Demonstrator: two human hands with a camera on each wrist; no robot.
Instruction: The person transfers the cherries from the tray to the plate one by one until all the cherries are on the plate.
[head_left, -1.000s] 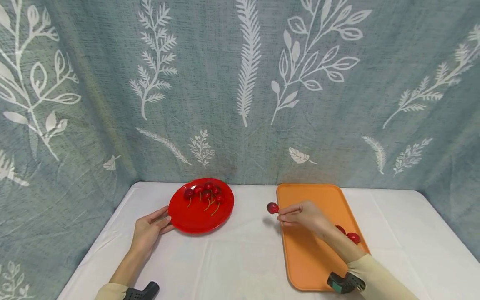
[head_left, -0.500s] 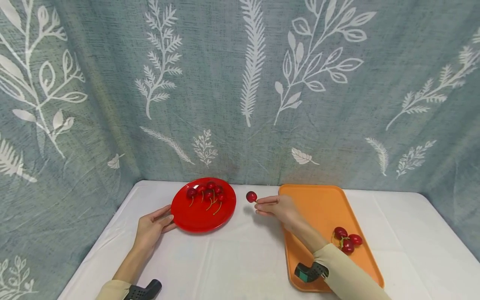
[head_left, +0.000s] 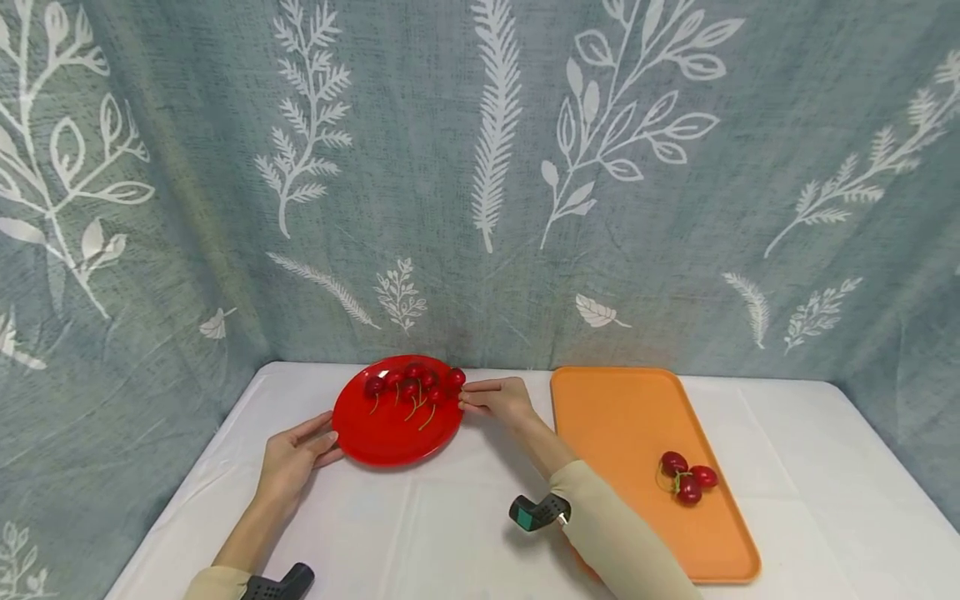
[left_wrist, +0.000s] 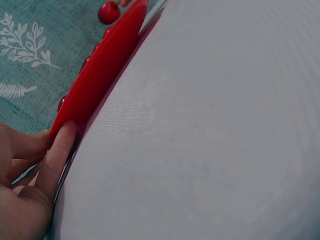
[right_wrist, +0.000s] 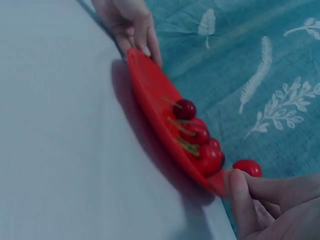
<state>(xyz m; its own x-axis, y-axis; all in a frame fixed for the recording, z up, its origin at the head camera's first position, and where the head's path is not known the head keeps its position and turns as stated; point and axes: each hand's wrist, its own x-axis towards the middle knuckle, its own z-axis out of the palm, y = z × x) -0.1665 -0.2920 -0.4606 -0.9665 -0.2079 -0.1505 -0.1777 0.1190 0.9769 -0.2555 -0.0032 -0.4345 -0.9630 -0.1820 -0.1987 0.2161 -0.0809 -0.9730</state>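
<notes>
On the white-clothed table (head_left: 465,517), going left to right, the left hand (head_left: 294,461) is seen first; its fingers are held nearly straight, with the fingertips (left_wrist: 64,137) pressed against the near-left rim of the round red plastic plate (head_left: 386,425), nothing being gripped; the thumb's placement cannot be made out for certain. Five dark red cherries with thin stems (head_left: 405,387) are gathered on the far half of the plate, their stems trailing towards the person; the cluster is spread roughly left to right along the far rim.

At the plate's far-right rim, a single glossy red cherry (head_left: 456,377) is held by the right hand (head_left: 498,398); the stem is pinched between thumb and forefinger, the other fingers being curled; the stem itself is hidden by the fingers. The fruit is pointed leftwards, away from the hand and towards the cluster, so that its long axis runs roughly level, left to right; it is held just above the rim, close beside the nearest cherry of the cluster; whether it is touched by the rim cannot be told.

Further right, a rectangular orange plastic tray (head_left: 622,417) is laid with its long axis running from far to near; three red cherries joined by green stems (head_left: 686,479) are lying together towards its near-right part, well apart from both hands.
</notes>
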